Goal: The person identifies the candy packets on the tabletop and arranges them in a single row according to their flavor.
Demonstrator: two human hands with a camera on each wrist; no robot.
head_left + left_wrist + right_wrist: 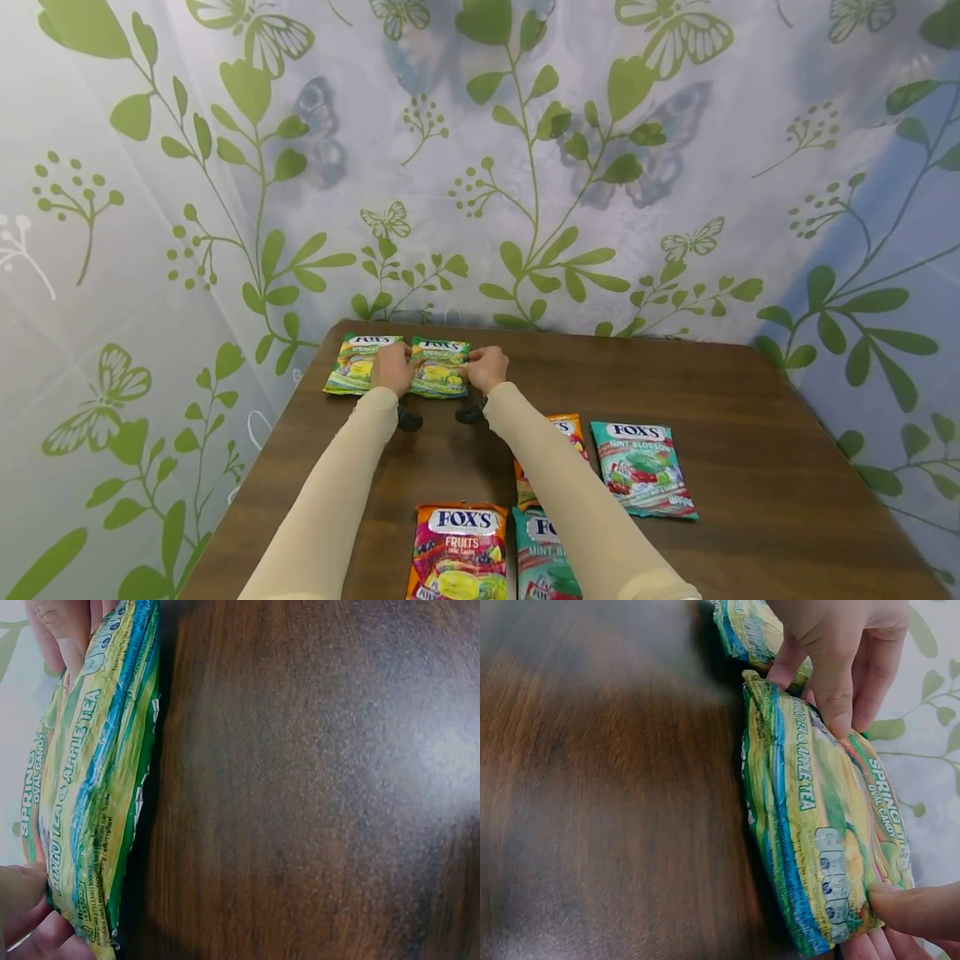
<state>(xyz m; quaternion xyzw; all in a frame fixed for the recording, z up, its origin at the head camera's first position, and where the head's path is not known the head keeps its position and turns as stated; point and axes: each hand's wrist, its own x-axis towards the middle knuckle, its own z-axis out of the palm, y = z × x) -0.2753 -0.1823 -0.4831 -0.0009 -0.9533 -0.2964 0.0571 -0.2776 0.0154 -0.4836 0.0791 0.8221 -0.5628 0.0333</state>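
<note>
A green-and-yellow Fox's Spring Tea candy bag (pixel 437 373) lies near the table's far edge, between both hands. My left hand (pixel 392 369) pinches its left side, thumb on the printed face. On the opposite side, my right hand (pixel 487 368) pinches the bag between thumb and fingers. In the right wrist view, the bag (pixel 810 802) has its lower seam by the tabletop, and the right thumb (pixel 911 907) presses its corner. A second green candy bag (pixel 348 364) lies just left, partly behind the left hand.
On the brown table (pixel 637 375), nearer me, lie an orange Fox's Fruits bag (pixel 459 554), a teal Mint Blossom bag (pixel 643 469), another teal bag (pixel 540 554) and an orange bag (pixel 572 429), the last two partly under the right forearm. A patterned curtain (pixel 450 167) hangs behind.
</note>
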